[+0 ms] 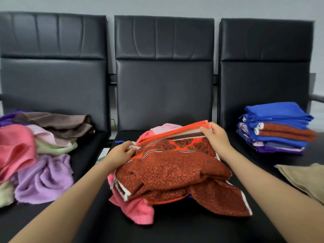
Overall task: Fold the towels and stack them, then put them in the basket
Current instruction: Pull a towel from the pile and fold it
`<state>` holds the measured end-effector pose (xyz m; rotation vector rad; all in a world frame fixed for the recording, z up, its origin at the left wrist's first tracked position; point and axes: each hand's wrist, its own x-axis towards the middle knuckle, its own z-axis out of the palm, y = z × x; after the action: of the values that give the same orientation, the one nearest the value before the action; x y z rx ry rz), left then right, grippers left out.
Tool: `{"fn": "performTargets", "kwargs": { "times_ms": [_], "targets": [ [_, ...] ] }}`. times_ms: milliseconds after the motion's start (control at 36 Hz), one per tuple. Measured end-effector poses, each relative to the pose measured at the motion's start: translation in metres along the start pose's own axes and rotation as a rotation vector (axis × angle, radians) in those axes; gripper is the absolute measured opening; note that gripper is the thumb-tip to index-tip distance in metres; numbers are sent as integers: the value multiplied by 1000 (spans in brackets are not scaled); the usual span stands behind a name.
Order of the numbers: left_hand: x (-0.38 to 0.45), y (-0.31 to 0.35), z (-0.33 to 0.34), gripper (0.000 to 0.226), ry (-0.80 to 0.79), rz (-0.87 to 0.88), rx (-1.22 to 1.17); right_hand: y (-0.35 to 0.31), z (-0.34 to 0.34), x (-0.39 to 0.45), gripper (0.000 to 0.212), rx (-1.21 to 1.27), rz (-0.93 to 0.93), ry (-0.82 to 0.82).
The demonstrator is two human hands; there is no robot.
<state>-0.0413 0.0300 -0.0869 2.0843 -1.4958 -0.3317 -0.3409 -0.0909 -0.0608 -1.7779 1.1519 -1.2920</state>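
A red-and-brown patterned towel point(171, 169) lies bunched on the middle seat, over a pink towel point(140, 210). My left hand point(121, 153) pinches the patterned towel's left corner. My right hand point(216, 135) pinches its orange-striped far edge at the right corner and holds that edge lifted. A stack of folded towels point(275, 128), mostly blue with red-brown ones between, stands on the right seat. A loose pile of unfolded towels point(38, 155), pink, lilac, pale green and brown, covers the left seat. No basket is in view.
Three black padded chairs point(164, 88) stand side by side against a grey wall. A folded beige cloth point(305, 178) lies at the right seat's front. A chair armrest point(316, 98) juts out at the far right.
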Motion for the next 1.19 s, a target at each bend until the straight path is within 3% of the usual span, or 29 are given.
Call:
{"fn": "performTargets", "kwargs": {
  "times_ms": [83, 333, 444, 556, 639, 694, 722, 806, 917, 1000, 1056, 1111, 1194],
  "targets": [
    [-6, -4, -6, 23, -15, 27, -32, -21, -7, -8, 12, 74, -27, -7],
    [-34, 9, -34, 10, 235, 272, -127, -52, -34, -28, 14, 211, 27, -11],
    [-52, 16, -40, 15, 177, 330, -22, -57, -51, -36, 11, 257, 78, 5],
    [-67, 15, -36, 46, 104, 367, 123, -53, -58, -47, 11, 272, 135, -4],
    [-77, 15, -34, 41, 99, 344, 128, -47, -60, -58, 10, 275, 182, -24],
    [-81, 14, -35, 49, 98, 333, 99, -45, -63, -63, 11, 267, 201, -29],
    [-84, 14, -35, 49, 88, 333, 77, -44, -65, -66, 10, 261, 209, -36],
    [-90, 17, -36, 19, 80, 323, 57, -45, -69, -71, 10, 260, 222, -56],
    [-94, 18, -35, 33, 23, 292, 221, -52, -73, -74, 9, 279, 221, -64],
    [-97, 19, -29, 20, -16, 285, 307, -58, -76, -76, 11, 286, 212, -79],
    [-99, 21, -27, 14, -13, 300, 254, -62, -76, -76, 11, 289, 212, -78],
    [-100, 26, -34, 26, -9, 288, 136, -68, -79, -75, 10, 310, 216, -66],
    [-108, 41, -60, 33, -7, 256, -170, -82, -85, -67, 11, 395, 221, -17]
  ]
}}
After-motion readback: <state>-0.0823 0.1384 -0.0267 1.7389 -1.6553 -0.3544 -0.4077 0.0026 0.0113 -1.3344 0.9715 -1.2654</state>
